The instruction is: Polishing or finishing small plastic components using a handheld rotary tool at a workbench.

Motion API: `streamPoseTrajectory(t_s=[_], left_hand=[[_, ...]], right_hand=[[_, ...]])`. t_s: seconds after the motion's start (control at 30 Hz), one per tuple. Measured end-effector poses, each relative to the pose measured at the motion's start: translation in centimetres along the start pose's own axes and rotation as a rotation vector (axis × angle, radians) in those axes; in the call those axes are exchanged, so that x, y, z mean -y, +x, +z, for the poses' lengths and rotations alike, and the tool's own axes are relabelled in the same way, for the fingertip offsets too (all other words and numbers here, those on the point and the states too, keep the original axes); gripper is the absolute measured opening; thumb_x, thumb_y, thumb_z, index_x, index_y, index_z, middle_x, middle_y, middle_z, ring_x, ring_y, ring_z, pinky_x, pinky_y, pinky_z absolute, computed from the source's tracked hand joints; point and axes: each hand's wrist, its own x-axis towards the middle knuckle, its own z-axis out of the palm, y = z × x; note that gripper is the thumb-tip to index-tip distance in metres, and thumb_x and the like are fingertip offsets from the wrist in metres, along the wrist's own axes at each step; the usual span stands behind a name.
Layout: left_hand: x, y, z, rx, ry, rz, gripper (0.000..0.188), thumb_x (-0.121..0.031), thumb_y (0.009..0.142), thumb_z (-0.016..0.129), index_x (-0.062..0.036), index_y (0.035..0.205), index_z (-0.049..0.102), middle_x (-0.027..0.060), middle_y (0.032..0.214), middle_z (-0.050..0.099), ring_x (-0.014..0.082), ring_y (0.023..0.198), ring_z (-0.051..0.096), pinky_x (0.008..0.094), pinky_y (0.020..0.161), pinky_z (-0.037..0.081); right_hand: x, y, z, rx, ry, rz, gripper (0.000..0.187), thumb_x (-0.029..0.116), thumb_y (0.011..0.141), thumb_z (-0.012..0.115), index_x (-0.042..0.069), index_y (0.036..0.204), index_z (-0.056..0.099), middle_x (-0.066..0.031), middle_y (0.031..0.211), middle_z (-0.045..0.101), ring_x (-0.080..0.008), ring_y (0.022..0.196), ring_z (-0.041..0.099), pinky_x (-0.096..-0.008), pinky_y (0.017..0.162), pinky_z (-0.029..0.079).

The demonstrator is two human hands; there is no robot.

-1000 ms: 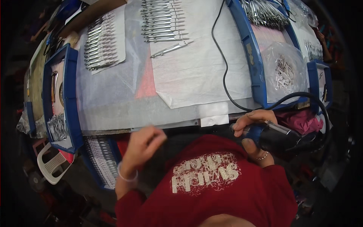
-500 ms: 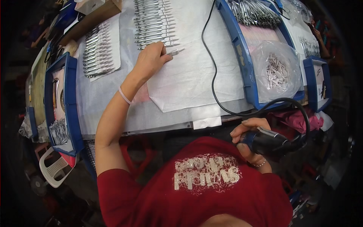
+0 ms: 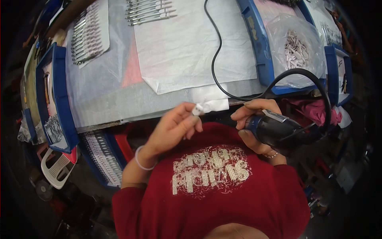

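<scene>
My left hand [image 3: 175, 125] is closed in a pinch in front of the table edge. Between its thumb and forefinger is a small white-and-metal part [image 3: 197, 109]; its far end is too small and blurred to make out. To the right, my right hand [image 3: 256, 123] wraps round a black corded electric screwdriver [image 3: 278, 130] with a blue collar. The tool's tip points left, toward the part, and is hard to see against the dark. A thick black cable [image 3: 308, 72] loops up from its rear. The two hands are apart.
White cloth [image 3: 191, 51] covers the table, bearing a row of slim metal rods with white ends [image 3: 149, 11]; another row [image 3: 85, 36] lies left. A blue tray [image 3: 260, 47] holds a clear bag of white pieces [image 3: 295, 49]. A blue bin [image 3: 71, 107] stands left.
My left hand has come back from the rod row to the table's near edge, bringing the small part toward the screwdriver. The right hand stays near its place. The view has shifted.
</scene>
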Motion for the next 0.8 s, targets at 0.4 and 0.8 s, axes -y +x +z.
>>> streamPoseTrajectory(t_s=[0.4, 0.8], left_hand=[[6.9, 1.9, 2.7, -0.011, -0.548, -0.112, 0.040, -0.035, 0.102, 0.041, -0.0016, 0.104, 0.062, -0.0004, 0.070, 0.055, 0.0076, 0.055, 0.045, 0.0206, 0.052, 0.037], [9.3, 3.0, 2.0, 0.024, -0.866, -0.085, 0.039, -0.036, 0.102, 0.041, -0.0023, 0.093, 0.058, 0.0023, 0.068, 0.052, 0.0064, 0.048, 0.038, 0.0211, 0.043, 0.029]], right_hand=[[-3.5, 0.0, 1.5, 0.111, -0.209, 0.043, 0.041, -0.006, 0.076, 0.067, -0.002, 0.113, 0.049, -0.0157, 0.098, 0.066, -0.0160, 0.087, 0.065, -0.0275, 0.076, 0.052], [-4.4, 2.2, 3.0, 0.086, -0.210, 0.266, 0.041, -0.001, 0.072, 0.074, -0.001, 0.110, 0.061, -0.0036, 0.095, 0.070, -0.0021, 0.069, 0.058, -0.0194, 0.063, 0.047]])
